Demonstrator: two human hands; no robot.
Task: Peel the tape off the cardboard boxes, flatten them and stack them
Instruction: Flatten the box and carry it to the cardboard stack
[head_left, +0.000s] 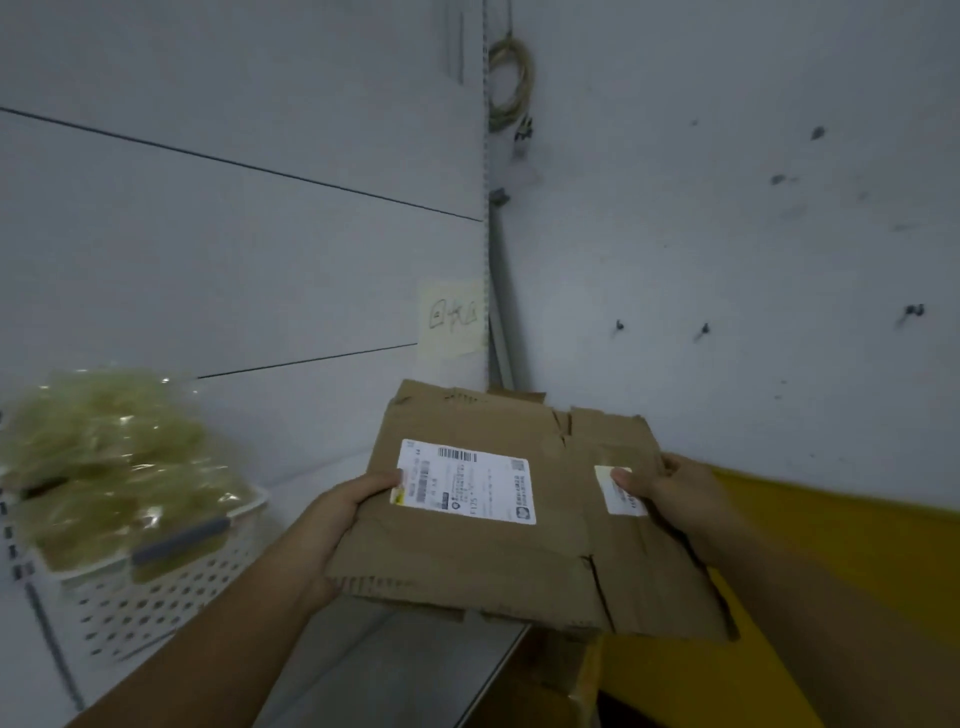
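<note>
A flattened brown cardboard box (498, 561) is held level in front of me, above the corner of a shelf. It carries a large white shipping label (467, 480) on its left half and a smaller white label (621, 496) on the right. My left hand (343, 519) grips the box's left edge, thumb on the big label. My right hand (670, 493) grips the right edge, thumb on the small label. More flat cardboard (524, 397) shows just behind the box's far edge.
A white perforated basket (156, 597) with clear bags of greenish material (114, 457) stands at the left on the shelf (395, 670). A yellow surface (831, 545) lies at the right. A note (451, 318) and coiled cord (511, 78) hang on the grey wall.
</note>
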